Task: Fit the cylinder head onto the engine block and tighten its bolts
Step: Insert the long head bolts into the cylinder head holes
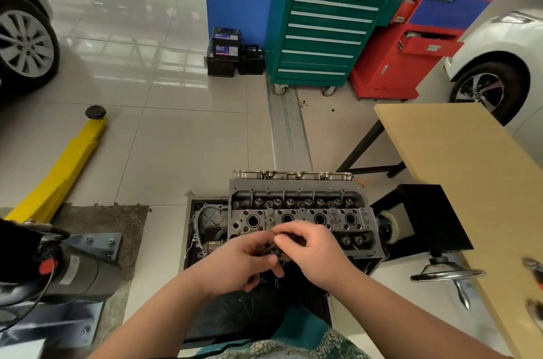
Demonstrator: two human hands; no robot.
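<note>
Over the near edge of the cylinder head (299, 211), which sat on the engine block (205, 229) on its stand, the left hand (238, 263) and right hand (311, 253) together pinched a dark bolt (269, 249) between curled fingers.

Left grip (244, 260), right grip (311, 253) meet, fingers curled, apparently pinching.
</note>
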